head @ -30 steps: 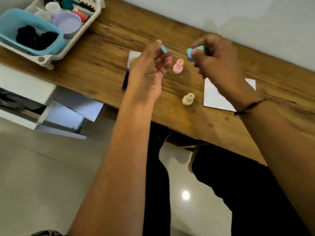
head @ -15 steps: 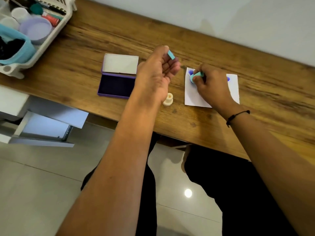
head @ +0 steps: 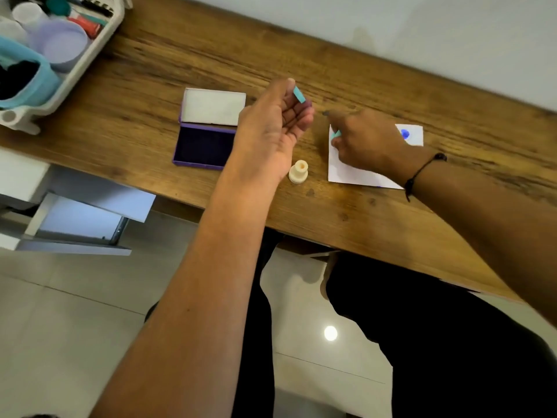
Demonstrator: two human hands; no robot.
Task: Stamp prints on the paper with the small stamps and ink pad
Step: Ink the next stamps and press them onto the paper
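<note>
My right hand point(head: 366, 144) presses a teal stamp point(head: 336, 135) down on the left part of the white paper point(head: 352, 171); the hand hides most of the stamp. A blue print point(head: 405, 134) shows at the paper's far right corner. My left hand point(head: 272, 131) hovers above the table and pinches a small teal cap point(head: 299, 94) between thumb and fingers. The purple ink pad point(head: 205, 144) lies open to the left, its lid point(head: 213, 106) flipped back. A cream stamp point(head: 298, 171) stands near the table's front edge, between the pad and the paper.
A white basket point(head: 90, 52) at the table's far left holds a teal tub, a lilac bowl and small items. The wooden table point(head: 301, 46) meets a white wall behind. White drawers point(head: 75, 218) stand open below left. My dark-clothed legs are under the table edge.
My right hand came down from the air onto the paper with the teal stamp and shifted to the paper's left part. My left hand stays raised with the cap. The pink stamp is no longer seen.
</note>
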